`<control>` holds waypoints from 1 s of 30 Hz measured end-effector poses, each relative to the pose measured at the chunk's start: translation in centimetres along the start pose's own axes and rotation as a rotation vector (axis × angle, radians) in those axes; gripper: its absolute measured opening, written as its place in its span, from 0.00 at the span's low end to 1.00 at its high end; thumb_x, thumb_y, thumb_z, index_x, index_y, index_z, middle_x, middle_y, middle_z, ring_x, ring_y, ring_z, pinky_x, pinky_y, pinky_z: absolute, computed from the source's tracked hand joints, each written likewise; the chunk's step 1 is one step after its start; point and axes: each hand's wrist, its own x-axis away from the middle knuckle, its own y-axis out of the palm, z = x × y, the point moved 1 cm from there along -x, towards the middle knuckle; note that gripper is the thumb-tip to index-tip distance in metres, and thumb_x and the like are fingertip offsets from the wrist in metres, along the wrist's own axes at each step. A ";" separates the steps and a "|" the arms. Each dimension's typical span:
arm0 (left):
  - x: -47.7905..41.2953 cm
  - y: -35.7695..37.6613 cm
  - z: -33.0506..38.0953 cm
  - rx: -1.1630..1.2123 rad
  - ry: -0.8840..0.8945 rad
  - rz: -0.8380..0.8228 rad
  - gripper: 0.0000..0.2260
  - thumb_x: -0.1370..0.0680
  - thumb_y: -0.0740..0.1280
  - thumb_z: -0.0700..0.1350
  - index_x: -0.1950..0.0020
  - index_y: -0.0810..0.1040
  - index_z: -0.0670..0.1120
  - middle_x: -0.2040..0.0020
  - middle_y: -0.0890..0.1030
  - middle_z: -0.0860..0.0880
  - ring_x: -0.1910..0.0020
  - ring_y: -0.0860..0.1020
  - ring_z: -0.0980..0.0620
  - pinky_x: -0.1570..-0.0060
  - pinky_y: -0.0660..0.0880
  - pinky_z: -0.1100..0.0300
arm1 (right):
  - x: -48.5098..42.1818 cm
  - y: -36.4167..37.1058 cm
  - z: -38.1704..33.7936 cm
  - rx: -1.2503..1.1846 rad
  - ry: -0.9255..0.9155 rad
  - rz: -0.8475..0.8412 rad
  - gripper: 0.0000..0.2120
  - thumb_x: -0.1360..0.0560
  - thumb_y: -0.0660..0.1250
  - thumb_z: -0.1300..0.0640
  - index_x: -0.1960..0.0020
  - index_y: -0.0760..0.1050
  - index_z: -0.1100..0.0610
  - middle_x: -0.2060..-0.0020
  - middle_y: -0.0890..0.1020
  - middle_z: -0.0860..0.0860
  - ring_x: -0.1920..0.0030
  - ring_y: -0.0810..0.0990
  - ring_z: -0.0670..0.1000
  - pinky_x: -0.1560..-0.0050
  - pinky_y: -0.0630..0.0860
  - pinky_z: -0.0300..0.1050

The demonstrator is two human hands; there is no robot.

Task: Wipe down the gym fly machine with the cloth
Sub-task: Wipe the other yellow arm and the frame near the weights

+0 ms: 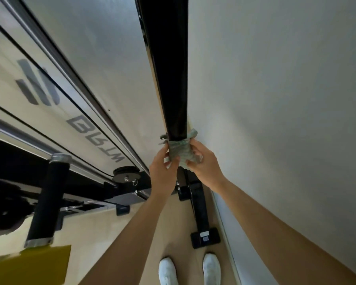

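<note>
Cloth: a pale green cloth is wrapped round the black upright post of the fly machine, beside the white wall.
Left hand: the cloth's left side is pinched.
Right hand: the cloth's right side is gripped.
Floor: white shoes are seen below.

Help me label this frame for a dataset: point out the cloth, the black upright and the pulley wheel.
cloth [178, 150]: head view, on the bunched part wrapped round the upright's lower end.
black upright [171, 79]: head view, on its glossy front face.
pulley wheel [124, 172]: head view, on its dark round body.
</note>
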 end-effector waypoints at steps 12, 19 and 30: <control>-0.3 5.7 -16.2 0.102 -0.040 0.015 0.19 0.20 0.69 0.38 0.39 0.77 0.62 0.48 0.83 0.62 0.47 0.81 0.63 0.51 0.76 0.71 | -0.9 5.8 17.9 -0.059 0.107 0.009 0.26 0.24 0.73 0.65 0.28 0.74 0.53 0.40 0.83 0.46 0.38 0.79 0.46 0.35 0.78 0.51; -1.5 9.1 -27.0 0.166 -0.020 0.007 0.23 0.20 0.70 0.37 0.26 0.72 0.47 0.38 0.81 0.54 0.38 0.79 0.59 0.39 0.78 0.62 | -2.9 9.3 27.4 -0.103 0.079 0.048 0.27 0.22 0.71 0.62 0.25 0.70 0.51 0.42 0.83 0.46 0.43 0.80 0.38 0.45 0.79 0.36; -2.4 14.7 -40.6 0.187 0.068 0.070 0.29 0.18 0.65 0.39 0.19 0.61 0.53 0.32 0.78 0.60 0.35 0.77 0.60 0.39 0.76 0.62 | -5.4 13.1 41.5 -0.038 -0.053 0.057 0.26 0.20 0.68 0.62 0.24 0.69 0.51 0.41 0.83 0.50 0.42 0.82 0.46 0.38 0.80 0.51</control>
